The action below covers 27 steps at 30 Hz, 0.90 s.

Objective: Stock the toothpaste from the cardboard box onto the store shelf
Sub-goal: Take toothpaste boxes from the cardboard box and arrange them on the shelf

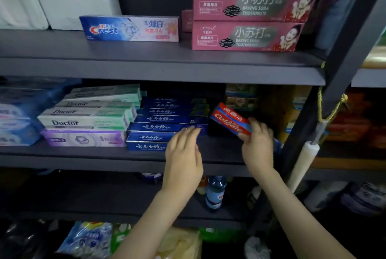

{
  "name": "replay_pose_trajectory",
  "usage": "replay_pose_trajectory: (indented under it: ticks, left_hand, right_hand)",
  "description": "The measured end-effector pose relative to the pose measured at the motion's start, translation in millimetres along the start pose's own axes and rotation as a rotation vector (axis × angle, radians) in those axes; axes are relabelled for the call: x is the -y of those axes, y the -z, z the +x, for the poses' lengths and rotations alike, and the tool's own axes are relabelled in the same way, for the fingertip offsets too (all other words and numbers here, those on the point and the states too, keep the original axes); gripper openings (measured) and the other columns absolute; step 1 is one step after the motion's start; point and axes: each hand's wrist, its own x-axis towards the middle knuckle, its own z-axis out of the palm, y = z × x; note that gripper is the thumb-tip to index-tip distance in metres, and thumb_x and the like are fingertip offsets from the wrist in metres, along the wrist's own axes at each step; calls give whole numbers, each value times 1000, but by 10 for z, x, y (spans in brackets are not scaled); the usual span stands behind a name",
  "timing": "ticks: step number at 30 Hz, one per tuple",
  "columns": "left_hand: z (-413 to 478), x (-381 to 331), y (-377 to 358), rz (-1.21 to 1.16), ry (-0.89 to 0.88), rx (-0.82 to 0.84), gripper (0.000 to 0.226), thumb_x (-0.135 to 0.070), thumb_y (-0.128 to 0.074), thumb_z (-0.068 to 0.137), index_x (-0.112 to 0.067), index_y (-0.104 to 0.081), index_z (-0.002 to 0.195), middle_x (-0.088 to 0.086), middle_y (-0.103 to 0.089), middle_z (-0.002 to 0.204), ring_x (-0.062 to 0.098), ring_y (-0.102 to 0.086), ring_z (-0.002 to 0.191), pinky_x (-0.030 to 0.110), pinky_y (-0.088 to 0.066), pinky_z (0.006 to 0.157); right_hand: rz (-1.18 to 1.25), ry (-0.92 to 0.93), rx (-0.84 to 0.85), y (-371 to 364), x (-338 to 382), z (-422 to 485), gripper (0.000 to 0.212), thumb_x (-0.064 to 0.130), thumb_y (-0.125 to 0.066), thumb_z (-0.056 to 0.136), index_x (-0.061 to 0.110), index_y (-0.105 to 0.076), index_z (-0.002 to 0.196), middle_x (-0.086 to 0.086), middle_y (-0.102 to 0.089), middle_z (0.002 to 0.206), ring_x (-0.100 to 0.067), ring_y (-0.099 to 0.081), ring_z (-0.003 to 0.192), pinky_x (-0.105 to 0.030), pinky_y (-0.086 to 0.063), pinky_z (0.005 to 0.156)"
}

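Note:
My right hand grips the near end of a red Colgate toothpaste box, which points tilted into a dark gap on the middle shelf. My left hand is open, fingers straight, touching the front of a stack of dark blue toothpaste boxes just left of that gap. The cardboard box is not in view.
White-green Doctor boxes on a purple box stand left of the blue stack. The upper shelf holds a Crest box and stacked pink baking-soda toothpaste boxes. A dark upright post borders the right. Bottles and bags lie below.

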Motion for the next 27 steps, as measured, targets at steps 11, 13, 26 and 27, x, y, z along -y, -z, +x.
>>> replay_pose_trajectory:
  ticks: [11,13,26,27]
  left_hand:
    - [383,26,-342,348,-156,177,60,-10,-42,96,-24,-25,152,-4,-17,161,21,1,149,47,9,114]
    - [410,47,-356,399,-120,199,60,-13,-38,98,-25,-16,153,-3,-9,162,20,8,148,48,9,115]
    - [527,22,-366,566,-218,430,66,-7,-37,94,-20,-14,154,-2,-7,162,21,14,148,54,20,111]
    - [542,20,-375,611,-223,465,66,-7,-37,94,-19,-12,154,0,-3,163,22,16,148,54,22,109]
  right_hand:
    - [-299,-67,125,-115,111,355,54,12,-57,92,13,-37,141,-12,-46,134,-31,-41,124,-40,-37,101]
    - [-302,-8,59,-113,104,311,52,9,-56,91,12,-39,140,-12,-47,134,-30,-40,125,-38,-33,107]
    - [-355,121,232,-173,-67,367,64,-1,-48,91,14,-25,149,-8,-28,154,-25,-16,145,-32,-8,118]
    - [-355,137,250,-190,-83,380,66,-1,-46,92,15,-21,151,-8,-22,157,-25,-11,146,-32,-5,119]
